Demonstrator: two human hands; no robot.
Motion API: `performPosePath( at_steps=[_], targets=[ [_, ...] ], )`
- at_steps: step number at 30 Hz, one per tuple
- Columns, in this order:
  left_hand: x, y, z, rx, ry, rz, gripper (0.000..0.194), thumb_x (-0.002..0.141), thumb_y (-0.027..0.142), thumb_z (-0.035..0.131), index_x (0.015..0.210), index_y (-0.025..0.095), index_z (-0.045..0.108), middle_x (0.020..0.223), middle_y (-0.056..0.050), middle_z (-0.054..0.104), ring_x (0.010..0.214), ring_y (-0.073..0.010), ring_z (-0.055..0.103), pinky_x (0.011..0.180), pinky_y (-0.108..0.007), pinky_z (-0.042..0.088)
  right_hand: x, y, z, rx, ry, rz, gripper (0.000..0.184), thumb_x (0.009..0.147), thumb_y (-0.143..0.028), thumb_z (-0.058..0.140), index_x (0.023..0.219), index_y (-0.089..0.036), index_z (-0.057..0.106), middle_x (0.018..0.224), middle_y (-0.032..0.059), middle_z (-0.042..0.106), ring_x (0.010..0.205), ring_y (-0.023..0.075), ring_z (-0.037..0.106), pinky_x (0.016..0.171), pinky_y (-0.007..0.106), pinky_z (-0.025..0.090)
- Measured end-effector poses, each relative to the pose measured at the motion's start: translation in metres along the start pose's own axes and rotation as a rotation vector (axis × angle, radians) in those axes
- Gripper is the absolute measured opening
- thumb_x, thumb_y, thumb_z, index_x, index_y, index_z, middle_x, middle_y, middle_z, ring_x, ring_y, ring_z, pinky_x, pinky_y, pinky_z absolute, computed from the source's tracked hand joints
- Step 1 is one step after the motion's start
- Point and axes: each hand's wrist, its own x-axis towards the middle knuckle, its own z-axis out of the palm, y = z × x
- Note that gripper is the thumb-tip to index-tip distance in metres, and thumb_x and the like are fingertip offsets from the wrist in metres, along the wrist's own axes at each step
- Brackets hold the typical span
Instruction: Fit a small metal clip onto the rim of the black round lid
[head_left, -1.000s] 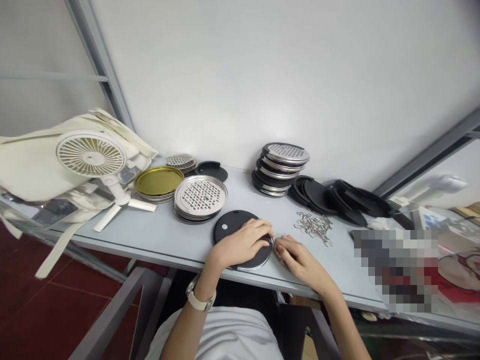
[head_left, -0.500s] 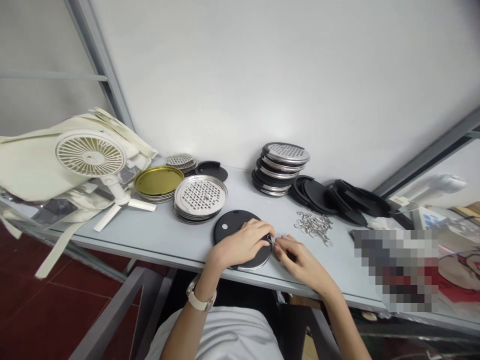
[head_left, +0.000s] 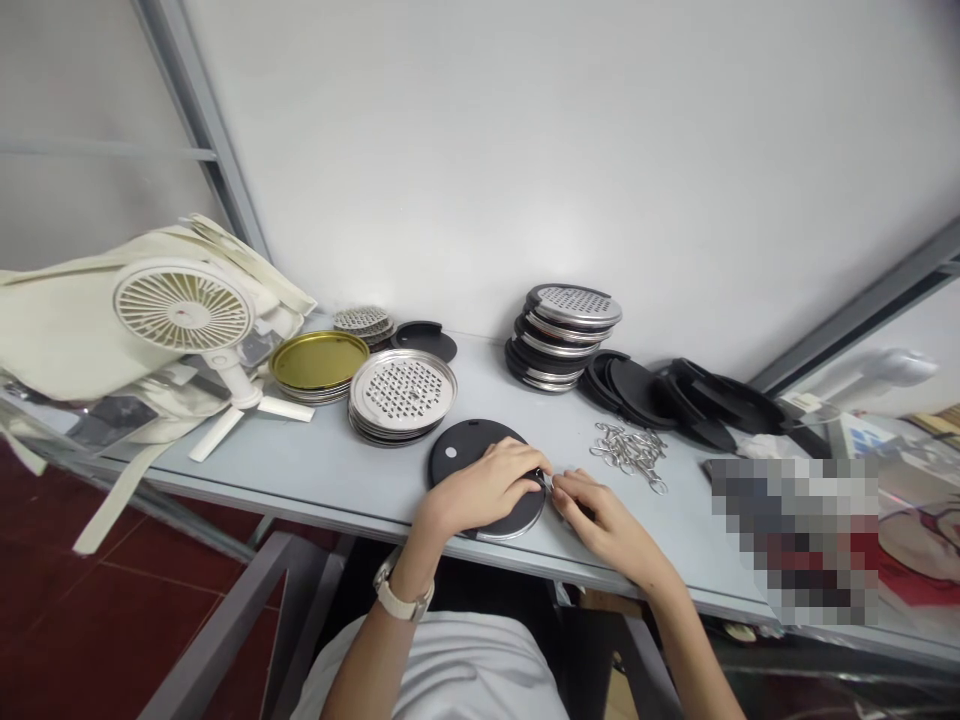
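A round black grater base (head_left: 454,478) with a silver rim and a small white dot lies flat near the table's front edge. My left hand (head_left: 487,480) rests across it, fingers curled to its right edge and gripping there. A small metal wire hook (head_left: 550,484) shows at that edge, between my two hands. The closed fingertips of my right hand (head_left: 592,505) pinch its outer end. To the right lies a pile of similar wire hooks (head_left: 630,452). Whether the hook passes through the base is hidden by my fingers.
Perforated metal grater discs (head_left: 405,390) are stacked left of the base, beside gold-coloured discs (head_left: 319,360). Assembled graters (head_left: 570,335) form a stack at the back, with loose black bases (head_left: 645,392) to its right. A white fan (head_left: 186,310) stands far left.
Both hands stay nearly in place at the base's right edge. The right fingertips shift very slightly around the hook. The whole view moves a touch.
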Motion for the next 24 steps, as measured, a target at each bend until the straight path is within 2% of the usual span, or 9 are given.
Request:
performPosePath(
  at_steps=[9, 17, 24],
  targets=[
    [-0.0001, -0.0023, 0.0009, -0.016, 0.01, 0.009, 0.022, 0.091, 0.015, 0.044, 0.11, 0.021, 0.054, 0.11, -0.003, 0.059, 0.109, -0.0178, 0.045, 0.097, -0.032, 0.036, 0.0011, 0.0018, 0.0016, -0.009, 0.046, 0.0, 0.03, 0.093, -0.022, 0.037, 0.063, -0.021, 0.038, 0.059, -0.003, 0.042, 0.063, 0.0155, 0.042, 0.065, 0.031, 0.039],
    [0.0, -0.0018, 0.001, -0.03, 0.012, -0.014, 0.024, 0.09, 0.015, 0.043, 0.11, 0.022, 0.054, 0.111, -0.003, 0.059, 0.111, -0.0181, 0.045, 0.098, -0.033, 0.036, 0.0005, 0.0021, 0.0018, -0.027, 0.067, 0.001, 0.029, 0.09, -0.021, 0.039, 0.061, -0.021, 0.038, 0.057, -0.0033, 0.041, 0.061, 0.0156, 0.042, 0.065, 0.03, 0.039],
    [-0.0013, -0.0012, 0.0, -0.022, 0.006, -0.006, 0.023, 0.091, 0.016, 0.043, 0.111, 0.022, 0.053, 0.112, -0.003, 0.058, 0.111, -0.0178, 0.045, 0.099, -0.033, 0.034, -0.0009, 0.002, 0.0018, -0.02, 0.061, 0.015, 0.032, 0.094, -0.028, 0.034, 0.063, -0.021, 0.036, 0.059, -0.0031, 0.042, 0.062, 0.0156, 0.044, 0.064, 0.029, 0.039]
  ],
)
